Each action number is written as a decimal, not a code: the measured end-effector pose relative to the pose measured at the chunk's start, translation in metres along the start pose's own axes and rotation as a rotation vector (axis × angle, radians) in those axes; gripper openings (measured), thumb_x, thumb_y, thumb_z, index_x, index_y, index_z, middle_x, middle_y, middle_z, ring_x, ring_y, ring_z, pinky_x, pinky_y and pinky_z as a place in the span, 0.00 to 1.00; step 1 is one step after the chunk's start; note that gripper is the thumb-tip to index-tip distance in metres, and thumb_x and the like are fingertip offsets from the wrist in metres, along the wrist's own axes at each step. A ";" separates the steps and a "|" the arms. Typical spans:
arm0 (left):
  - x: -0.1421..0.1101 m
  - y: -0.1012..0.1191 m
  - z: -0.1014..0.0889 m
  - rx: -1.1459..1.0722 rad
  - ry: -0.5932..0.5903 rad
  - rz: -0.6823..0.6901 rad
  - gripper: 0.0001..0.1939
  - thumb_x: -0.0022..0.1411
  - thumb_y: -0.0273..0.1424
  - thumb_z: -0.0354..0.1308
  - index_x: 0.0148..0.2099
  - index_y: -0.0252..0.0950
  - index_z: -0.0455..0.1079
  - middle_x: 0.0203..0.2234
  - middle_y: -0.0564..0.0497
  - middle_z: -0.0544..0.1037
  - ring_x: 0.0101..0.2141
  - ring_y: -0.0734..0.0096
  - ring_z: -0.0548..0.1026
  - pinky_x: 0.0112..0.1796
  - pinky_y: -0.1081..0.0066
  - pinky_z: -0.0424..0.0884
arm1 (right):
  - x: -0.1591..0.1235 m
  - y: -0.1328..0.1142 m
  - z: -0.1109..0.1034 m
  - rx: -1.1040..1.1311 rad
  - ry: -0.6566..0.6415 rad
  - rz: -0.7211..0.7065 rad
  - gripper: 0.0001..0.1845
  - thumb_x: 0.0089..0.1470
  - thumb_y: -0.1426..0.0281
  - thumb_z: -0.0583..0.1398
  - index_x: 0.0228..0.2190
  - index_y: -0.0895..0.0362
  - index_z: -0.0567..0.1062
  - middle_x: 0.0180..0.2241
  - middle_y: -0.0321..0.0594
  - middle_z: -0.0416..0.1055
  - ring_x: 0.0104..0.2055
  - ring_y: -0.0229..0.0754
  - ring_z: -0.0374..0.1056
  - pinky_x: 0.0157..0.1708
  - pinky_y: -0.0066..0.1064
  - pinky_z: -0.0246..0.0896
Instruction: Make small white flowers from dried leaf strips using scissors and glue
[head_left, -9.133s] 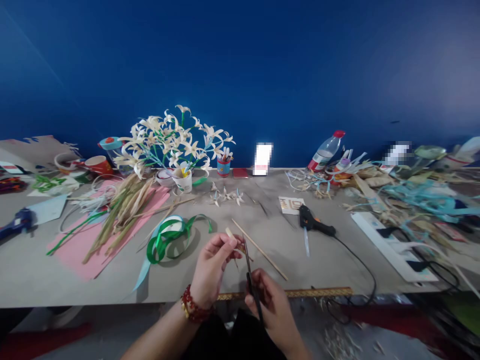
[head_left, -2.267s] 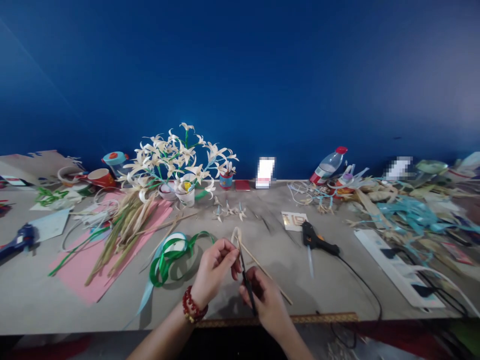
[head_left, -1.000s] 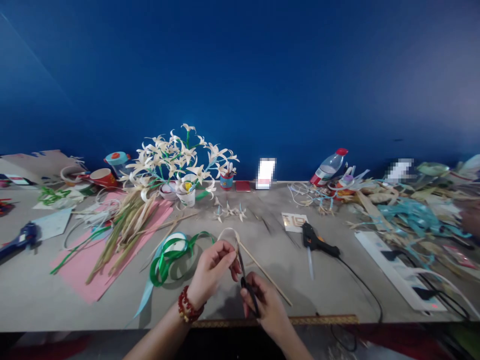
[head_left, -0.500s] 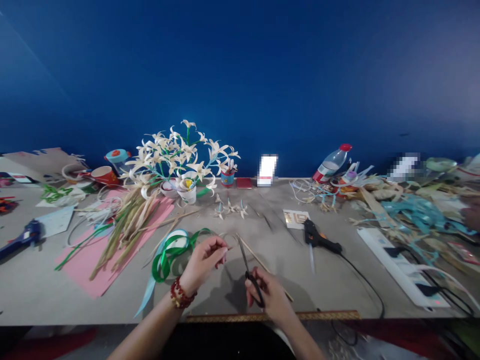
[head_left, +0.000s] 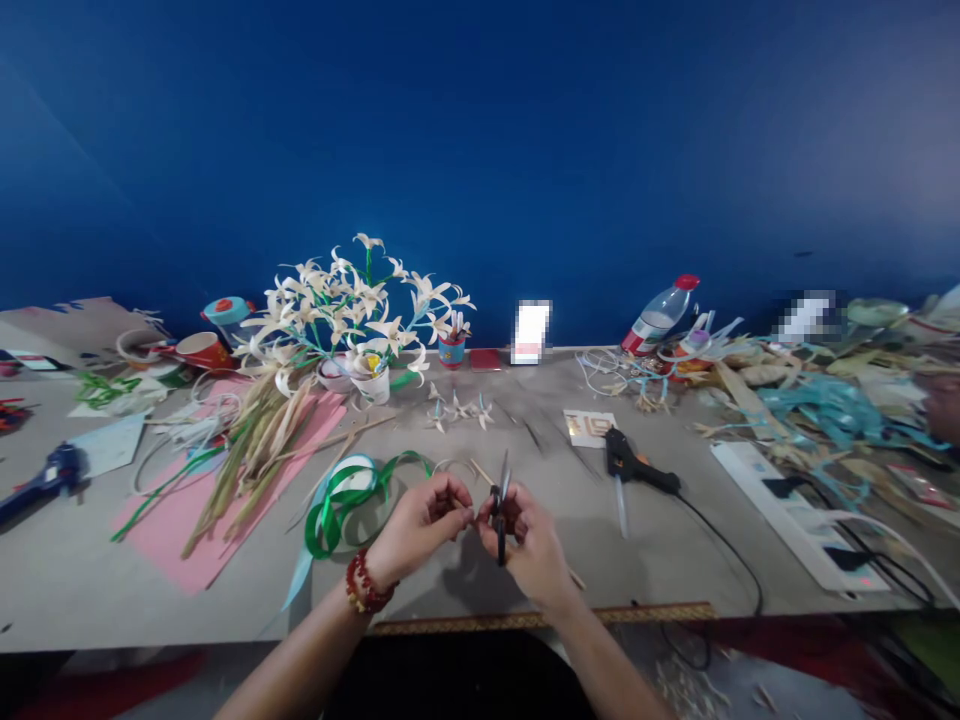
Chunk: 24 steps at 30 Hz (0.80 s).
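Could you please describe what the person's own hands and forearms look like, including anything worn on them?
Both the left hand and the right hand are bare, with no gloves, and no sleeves show on the forearms. Around the left wrist is a bracelet of dark red beads, wound in more than one strand, with some gold-coloured beads. The right wrist shows nothing worn.

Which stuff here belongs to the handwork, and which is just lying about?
Handwork:
- left hand, fingertips together; anything pinched is too small to tell
- right hand, holding scissors
- probably small cream flowers on the table

Just lying about, seemingly:
- red-capped bottle
- red cup
- black glue gun, untouched
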<state>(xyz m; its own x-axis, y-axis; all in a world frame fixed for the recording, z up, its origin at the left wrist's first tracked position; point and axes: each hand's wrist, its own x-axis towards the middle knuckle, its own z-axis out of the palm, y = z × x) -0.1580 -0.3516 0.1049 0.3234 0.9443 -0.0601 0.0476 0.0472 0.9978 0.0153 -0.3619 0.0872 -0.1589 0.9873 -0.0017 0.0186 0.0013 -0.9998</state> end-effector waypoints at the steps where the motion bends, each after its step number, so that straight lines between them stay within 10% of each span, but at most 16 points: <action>1: -0.001 -0.001 0.002 -0.087 0.006 -0.016 0.07 0.59 0.33 0.61 0.36 0.34 0.69 0.24 0.53 0.73 0.24 0.74 0.69 0.28 0.74 0.65 | -0.001 0.001 0.001 0.020 0.014 0.002 0.14 0.44 0.68 0.69 0.30 0.55 0.68 0.27 0.34 0.72 0.26 0.38 0.67 0.27 0.29 0.61; 9: -0.002 0.000 0.009 -0.292 0.038 -0.040 0.14 0.58 0.39 0.64 0.31 0.33 0.69 0.23 0.51 0.76 0.24 0.73 0.73 0.31 0.71 0.69 | -0.002 0.000 0.001 0.138 0.068 0.036 0.19 0.45 0.61 0.70 0.32 0.55 0.68 0.29 0.35 0.72 0.28 0.38 0.67 0.29 0.28 0.63; 18: -0.003 0.010 -0.001 -0.304 0.123 0.017 0.12 0.60 0.37 0.63 0.32 0.33 0.72 0.31 0.48 0.78 0.32 0.70 0.74 0.38 0.71 0.70 | -0.026 0.017 -0.026 0.104 -0.337 0.249 0.27 0.45 0.46 0.65 0.31 0.54 0.65 0.29 0.34 0.65 0.28 0.38 0.64 0.27 0.28 0.61; 24: 0.000 0.012 0.003 -0.328 0.065 -0.003 0.12 0.60 0.37 0.63 0.33 0.33 0.72 0.30 0.48 0.77 0.31 0.70 0.75 0.37 0.69 0.72 | -0.027 0.011 -0.029 0.027 -0.346 0.257 0.27 0.45 0.46 0.65 0.31 0.54 0.64 0.28 0.33 0.66 0.27 0.36 0.63 0.29 0.28 0.60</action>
<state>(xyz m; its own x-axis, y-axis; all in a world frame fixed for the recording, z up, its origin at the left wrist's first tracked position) -0.1543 -0.3525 0.1169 0.2627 0.9622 -0.0718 -0.2618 0.1427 0.9545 0.0486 -0.3839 0.0772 -0.4743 0.8434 -0.2525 0.0758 -0.2466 -0.9662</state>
